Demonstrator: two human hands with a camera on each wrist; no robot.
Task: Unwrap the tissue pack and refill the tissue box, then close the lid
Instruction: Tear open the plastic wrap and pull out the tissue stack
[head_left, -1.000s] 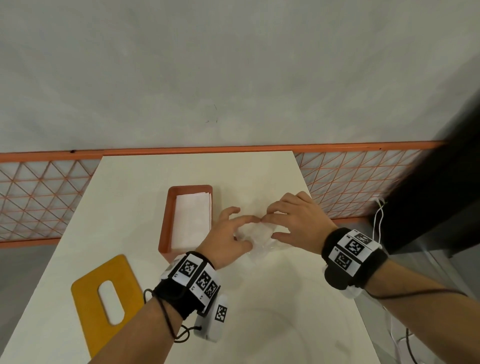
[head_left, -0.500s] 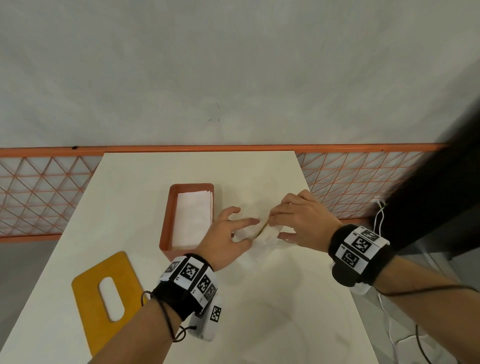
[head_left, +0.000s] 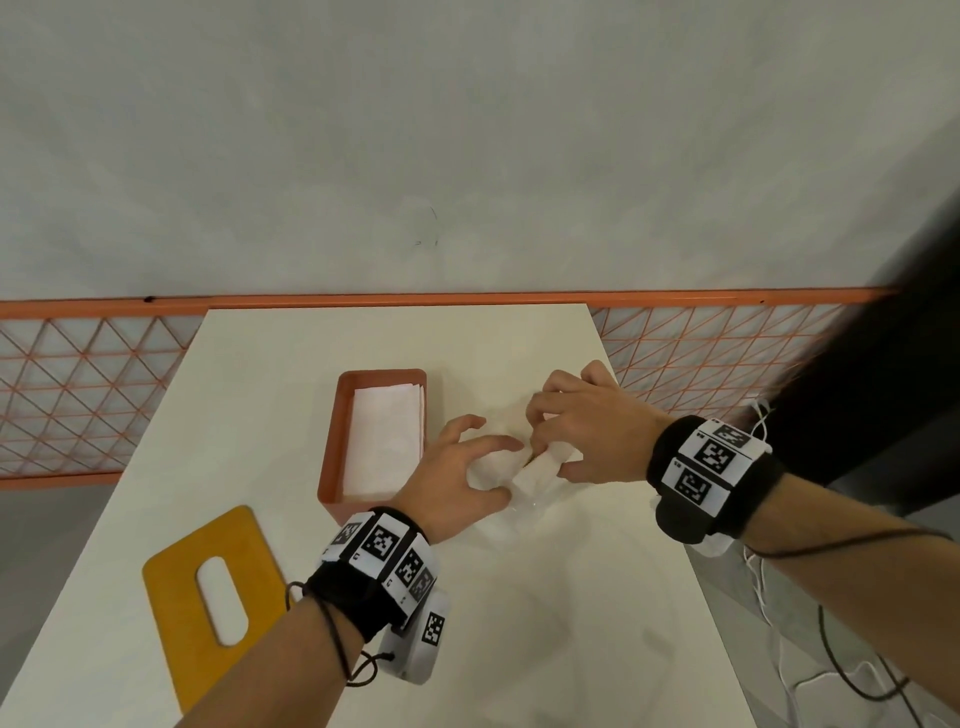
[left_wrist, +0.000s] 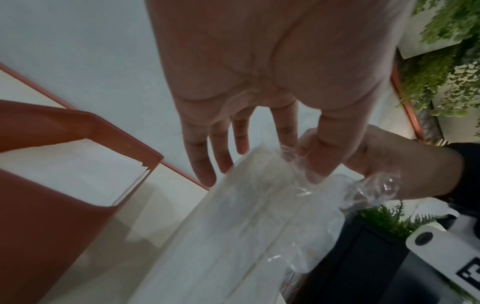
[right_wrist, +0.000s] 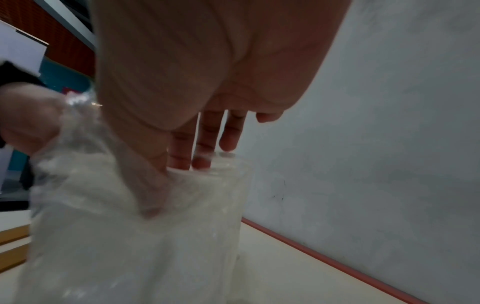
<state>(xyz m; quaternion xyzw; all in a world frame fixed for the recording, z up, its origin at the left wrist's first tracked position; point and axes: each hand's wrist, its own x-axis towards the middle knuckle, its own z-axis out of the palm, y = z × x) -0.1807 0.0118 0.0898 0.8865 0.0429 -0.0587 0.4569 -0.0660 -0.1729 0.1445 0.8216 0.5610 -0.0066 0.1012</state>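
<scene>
Head view: at frame centre the tissue box (head_left: 332, 457) sits open on the tabletop (head_left: 571, 597), tissues already inside, and the yellow lid (head_left: 171, 587) lies off at lower left — closing remains. Left wrist view: the left hand (left_wrist: 259, 82) pinches clear wrapper on the tissue pack (left_wrist: 246, 216). Right wrist view: the right hand (right_wrist: 194, 72) has its grip clamped on the pack's top — unwrapping looks unfinished.

Cream table (head_left: 322, 364) under the grip. Beyond it, plain grey wall (head_left: 467, 130); orange lattice railing (head_left: 93, 384) along its base. Green foliage (left_wrist: 446, 61) to the right.
</scene>
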